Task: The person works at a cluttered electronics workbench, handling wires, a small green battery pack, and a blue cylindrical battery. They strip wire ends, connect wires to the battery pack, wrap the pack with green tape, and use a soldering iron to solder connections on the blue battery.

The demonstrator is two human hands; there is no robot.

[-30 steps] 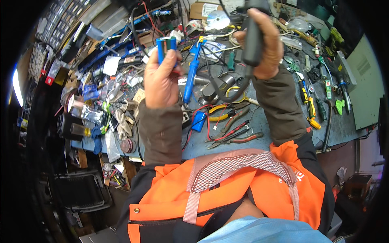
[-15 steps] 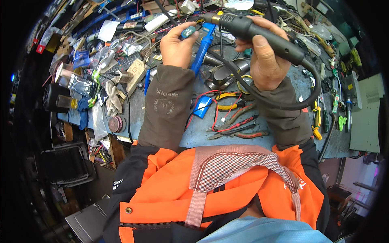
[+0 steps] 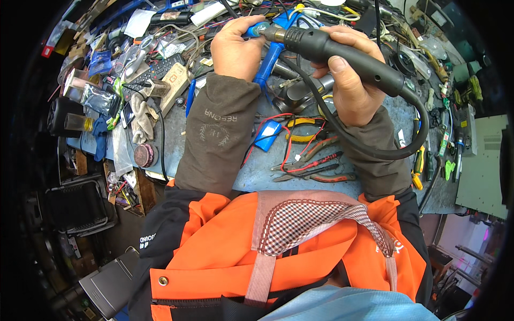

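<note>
My right hand (image 3: 356, 75) is wrapped round the black handle of a hot air gun (image 3: 342, 53), its thumb along the near side. The gun's metal nozzle (image 3: 273, 34) points left, and a thick black hose bends back over my right sleeve. Pinched in the fingers of my left hand (image 3: 236, 51) is a small blue cylinder (image 3: 257, 29) with a teal end. In this view the nozzle tip meets or overlaps that end; whether they touch I cannot tell. A long blue tool-like bar (image 3: 269, 63) lies below the nozzle.
Near me lie a blue battery pack (image 3: 267, 135) with red and black wires, yellow-handled pliers (image 3: 303, 130) and red-handled pliers (image 3: 332, 177). Cables, a glove (image 3: 142, 119), a round tin (image 3: 144, 155) and a beige power strip (image 3: 174, 87) crowd the left. Screwdrivers (image 3: 419, 166) lie at right.
The nozzle and the cylinder's teal end have come together in the picture. My left hand has turned the cylinder toward the nozzle, and the gun has shifted slightly down.
</note>
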